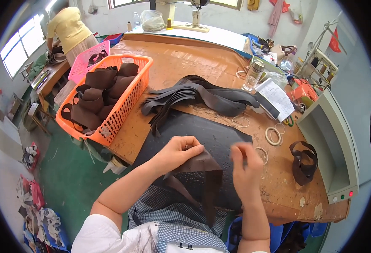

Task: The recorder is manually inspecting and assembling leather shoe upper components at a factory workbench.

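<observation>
My left hand (178, 154) pinches a dark brown leather-like strip (213, 173) by its upper edge. The strip bends at a corner and its ends hang down over my checked apron. To its right, apart from the strip, my right hand (248, 173) is raised with bent fingers; motion blurs the fingertips, so I cannot tell if anything is between them. Under both hands lies a black sheet (185, 130) on the table. A fanned bundle of long dark strips (202, 95) rests across its far edge.
An orange basket (128, 97) full of brown looped pieces stands left, a pink basket (78, 63) behind it. Rightward lie a tape roll (274, 136), a brown loop (304, 162), a glass jar (253, 76), papers (276, 99) and a grey machine housing (331, 147). A person (69, 31) works far left.
</observation>
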Motion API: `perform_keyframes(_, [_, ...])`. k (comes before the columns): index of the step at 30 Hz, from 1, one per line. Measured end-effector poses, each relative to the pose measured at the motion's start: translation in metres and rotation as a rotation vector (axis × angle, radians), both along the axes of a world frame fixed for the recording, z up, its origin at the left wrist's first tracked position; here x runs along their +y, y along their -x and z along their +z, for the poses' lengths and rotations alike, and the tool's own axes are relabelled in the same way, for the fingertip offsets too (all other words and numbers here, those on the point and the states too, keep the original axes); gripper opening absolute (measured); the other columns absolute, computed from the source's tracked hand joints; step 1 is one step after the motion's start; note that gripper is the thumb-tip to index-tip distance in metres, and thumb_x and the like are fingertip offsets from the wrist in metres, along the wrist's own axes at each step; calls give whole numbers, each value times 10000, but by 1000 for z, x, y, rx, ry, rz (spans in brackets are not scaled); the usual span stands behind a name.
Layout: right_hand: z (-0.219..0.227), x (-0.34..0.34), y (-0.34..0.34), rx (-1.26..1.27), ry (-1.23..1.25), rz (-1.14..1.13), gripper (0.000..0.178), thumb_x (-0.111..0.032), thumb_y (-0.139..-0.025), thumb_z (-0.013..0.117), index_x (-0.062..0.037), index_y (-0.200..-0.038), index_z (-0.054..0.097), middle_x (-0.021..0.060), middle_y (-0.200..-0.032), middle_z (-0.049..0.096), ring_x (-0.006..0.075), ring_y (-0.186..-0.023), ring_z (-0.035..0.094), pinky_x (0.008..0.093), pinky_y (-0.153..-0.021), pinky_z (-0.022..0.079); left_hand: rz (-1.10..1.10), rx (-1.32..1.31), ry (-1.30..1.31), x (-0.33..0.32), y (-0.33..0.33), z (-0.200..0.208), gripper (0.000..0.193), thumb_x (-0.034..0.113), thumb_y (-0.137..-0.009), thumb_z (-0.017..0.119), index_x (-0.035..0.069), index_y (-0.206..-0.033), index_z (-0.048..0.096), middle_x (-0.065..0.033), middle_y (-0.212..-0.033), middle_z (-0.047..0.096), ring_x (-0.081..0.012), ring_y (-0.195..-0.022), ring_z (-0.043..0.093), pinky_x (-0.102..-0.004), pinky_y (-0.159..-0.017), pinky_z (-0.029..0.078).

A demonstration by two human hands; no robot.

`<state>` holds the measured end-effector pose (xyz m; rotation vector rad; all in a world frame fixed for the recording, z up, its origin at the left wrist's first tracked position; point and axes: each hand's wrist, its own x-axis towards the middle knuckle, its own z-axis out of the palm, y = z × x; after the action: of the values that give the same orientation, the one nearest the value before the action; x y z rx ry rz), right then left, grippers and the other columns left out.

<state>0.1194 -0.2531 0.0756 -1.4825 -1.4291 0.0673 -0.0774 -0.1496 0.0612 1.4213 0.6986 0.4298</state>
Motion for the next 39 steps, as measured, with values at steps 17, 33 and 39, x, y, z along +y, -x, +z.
perform_keyframes(17, [-33, -19, 25, 1417, 467, 487, 334, -335, -1079, 454, -47, -1044, 620, 85, -566, 631, 88, -306, 400, 212, -337, 317, -8, -29, 86, -29, 3, -13, 317, 115, -875, 774, -16, -1141, 662, -10, -944, 699, -58, -864, 627, -229, -791, 519])
perform_keyframes(33, [43, 26, -25, 1266, 155, 527, 371, -409, -1044, 508, -60, -1126, 607, 77, -1064, 687, 169, -921, 647, 282, -647, 518, 663, 166, -1196, -9, 14, 11, 410, 25, -771, 760, 23, -1154, 615, -145, -1089, 631, -320, -1026, 646, -393, -924, 528])
perform_keyframes(39, [-80, -13, 52, 1454, 343, 284, 219, -232, -993, 650, -26, -932, 689, 56, -836, 681, 137, -706, 618, 270, -663, 506, 223, 43, -135, -55, 21, -51, 238, 126, -919, 719, -17, -1095, 647, -53, -989, 702, -109, -911, 667, -262, -814, 536])
